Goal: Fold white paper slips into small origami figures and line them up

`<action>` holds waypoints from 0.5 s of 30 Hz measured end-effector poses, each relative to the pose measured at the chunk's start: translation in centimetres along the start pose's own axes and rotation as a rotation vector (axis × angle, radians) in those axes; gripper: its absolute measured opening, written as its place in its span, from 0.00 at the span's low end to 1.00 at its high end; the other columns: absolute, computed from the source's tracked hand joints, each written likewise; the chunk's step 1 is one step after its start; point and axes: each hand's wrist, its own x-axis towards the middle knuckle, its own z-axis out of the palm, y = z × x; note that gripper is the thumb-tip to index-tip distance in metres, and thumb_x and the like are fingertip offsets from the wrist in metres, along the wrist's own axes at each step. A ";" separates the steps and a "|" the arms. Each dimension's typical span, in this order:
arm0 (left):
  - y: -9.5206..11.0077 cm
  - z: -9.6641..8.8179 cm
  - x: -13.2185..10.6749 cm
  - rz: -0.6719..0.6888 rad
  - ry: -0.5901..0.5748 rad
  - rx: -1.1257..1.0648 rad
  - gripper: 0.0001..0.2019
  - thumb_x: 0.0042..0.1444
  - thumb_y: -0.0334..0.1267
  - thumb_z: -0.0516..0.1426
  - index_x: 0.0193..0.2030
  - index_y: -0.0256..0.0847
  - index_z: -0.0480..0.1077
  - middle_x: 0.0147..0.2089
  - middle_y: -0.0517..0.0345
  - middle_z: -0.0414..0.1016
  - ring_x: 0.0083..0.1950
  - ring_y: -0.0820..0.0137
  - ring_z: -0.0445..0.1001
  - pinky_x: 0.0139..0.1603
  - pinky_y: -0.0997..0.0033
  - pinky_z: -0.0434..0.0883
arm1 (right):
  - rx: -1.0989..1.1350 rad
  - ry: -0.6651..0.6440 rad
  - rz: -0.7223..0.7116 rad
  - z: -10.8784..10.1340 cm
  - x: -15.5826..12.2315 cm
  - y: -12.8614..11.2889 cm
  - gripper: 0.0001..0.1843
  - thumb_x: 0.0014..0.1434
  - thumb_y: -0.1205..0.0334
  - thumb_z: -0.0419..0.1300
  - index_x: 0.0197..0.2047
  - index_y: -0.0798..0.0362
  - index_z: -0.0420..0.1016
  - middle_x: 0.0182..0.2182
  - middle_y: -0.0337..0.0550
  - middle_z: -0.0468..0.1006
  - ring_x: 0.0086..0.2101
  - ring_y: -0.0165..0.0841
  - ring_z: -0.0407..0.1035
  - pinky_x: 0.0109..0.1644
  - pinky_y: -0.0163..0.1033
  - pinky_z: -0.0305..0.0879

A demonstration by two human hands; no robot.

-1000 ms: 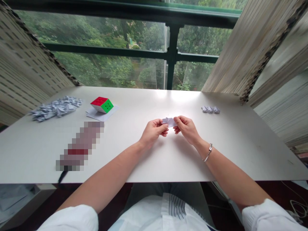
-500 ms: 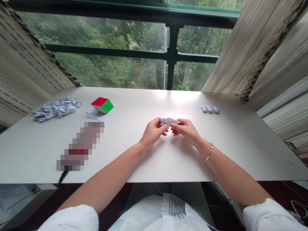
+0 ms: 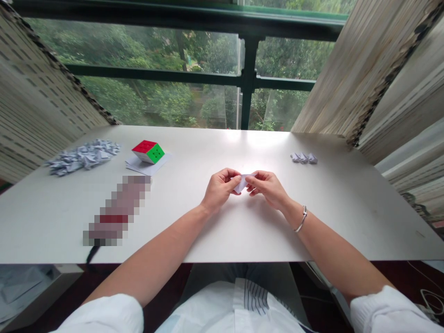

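A small folded piece of pale paper (image 3: 243,181) is pinched between both my hands just above the middle of the white table (image 3: 222,217). My left hand (image 3: 221,188) grips its left side with fingers curled. My right hand (image 3: 268,187), with a bracelet on the wrist, pinches its right side. The fingers cover most of the paper.
A heap of folded paper pieces (image 3: 83,155) lies at the far left. A colour cube (image 3: 148,151) sits on loose white sheets (image 3: 147,164) beside it. A few folded pieces (image 3: 304,158) lie at the far right. A blurred-out object (image 3: 116,210) lies front left. A window is behind the table.
The paper piece has been turned and pressed smaller between my fingers; both hands have drawn slightly closer together. Nothing else on the table has moved.
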 end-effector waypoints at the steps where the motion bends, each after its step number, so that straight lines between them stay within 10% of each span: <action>1: 0.0 0.0 0.0 -0.005 -0.004 -0.003 0.16 0.47 0.46 0.68 0.35 0.36 0.73 0.30 0.58 0.75 0.30 0.71 0.74 0.30 0.69 0.76 | 0.006 0.002 0.003 0.0 0.0 0.0 0.20 0.46 0.46 0.72 0.29 0.55 0.76 0.24 0.40 0.77 0.25 0.29 0.71 0.27 0.34 0.69; 15: -0.1 0.1 -0.2 -0.012 -0.015 0.020 0.16 0.49 0.47 0.67 0.33 0.36 0.73 0.28 0.57 0.76 0.26 0.72 0.74 0.29 0.71 0.74 | 0.041 0.026 0.011 0.2 -0.1 -0.1 0.24 0.45 0.42 0.72 0.26 0.57 0.76 0.21 0.40 0.76 0.23 0.27 0.71 0.26 0.32 0.69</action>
